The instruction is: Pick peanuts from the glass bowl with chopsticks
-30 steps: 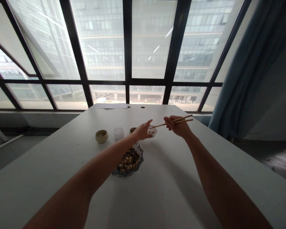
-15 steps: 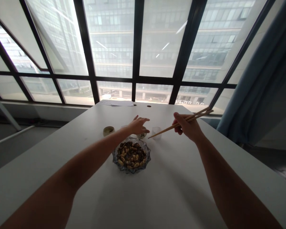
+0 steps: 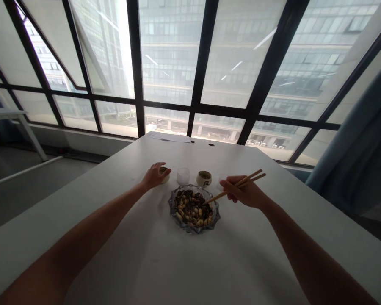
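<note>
My right hand (image 3: 241, 191) is closed round a pair of wooden chopsticks (image 3: 250, 178), whose tips reach down into the nuts and dark seeds (image 3: 195, 209) in a scalloped glass bowl (image 3: 194, 231). On the left, my left hand (image 3: 155, 174) curls its thumb and fingers around a small ceramic cup (image 3: 165, 178) that stands on the table. Its far side is partly hidden by the fingers. Between the hands stand a clear cup (image 3: 183, 176) and a pale ceramic cup (image 3: 204, 178) with a dark character. Another clear cup (image 3: 222, 180) is partly covered by my right hand.
The white table (image 3: 165, 262) runs toward tall, dark-framed windows. Sheets of paper (image 3: 169, 137) lie at its far edge, near two cable holes. A blue curtain (image 3: 346, 169) hangs at the right, and another white table (image 3: 6, 112) stands at the left.
My left hand has moved left from above the marked cup to the leftmost ceramic cup. My right hand has lowered the chopstick tips into the bowl. The view has shifted and tilted slightly.
</note>
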Demonstrator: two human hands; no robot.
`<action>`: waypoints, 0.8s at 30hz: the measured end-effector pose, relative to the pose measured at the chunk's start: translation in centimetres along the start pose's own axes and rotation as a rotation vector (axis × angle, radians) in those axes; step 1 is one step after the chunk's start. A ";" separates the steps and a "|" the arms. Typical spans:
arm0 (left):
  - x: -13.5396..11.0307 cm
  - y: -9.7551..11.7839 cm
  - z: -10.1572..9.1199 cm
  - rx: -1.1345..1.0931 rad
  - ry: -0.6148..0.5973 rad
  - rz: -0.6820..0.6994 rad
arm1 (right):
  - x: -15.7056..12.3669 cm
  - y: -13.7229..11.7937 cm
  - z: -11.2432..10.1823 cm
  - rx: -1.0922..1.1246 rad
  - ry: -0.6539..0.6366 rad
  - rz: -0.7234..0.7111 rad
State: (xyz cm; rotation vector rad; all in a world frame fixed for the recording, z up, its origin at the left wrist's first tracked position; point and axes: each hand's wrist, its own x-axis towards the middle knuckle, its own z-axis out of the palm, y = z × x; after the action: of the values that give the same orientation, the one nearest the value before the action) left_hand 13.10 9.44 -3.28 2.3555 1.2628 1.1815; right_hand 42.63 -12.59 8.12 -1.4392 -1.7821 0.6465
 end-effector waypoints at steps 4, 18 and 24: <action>-1.3 -0.4 0.7 -0.063 0.091 0.019 | 0.1 0.1 -0.1 0.013 0.062 0.002; -2.1 -0.5 0.8 -0.096 0.104 0.061 | 0.7 1.1 0.7 0.071 0.147 0.094; -2.1 -0.7 1.0 -0.091 0.110 0.069 | 0.7 1.4 0.1 0.101 0.195 0.115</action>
State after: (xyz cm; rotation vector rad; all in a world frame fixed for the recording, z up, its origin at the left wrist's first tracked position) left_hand 12.78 8.43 -5.43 2.3132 1.1427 1.3769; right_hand 43.30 -11.54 7.14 -1.4899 -1.5045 0.6231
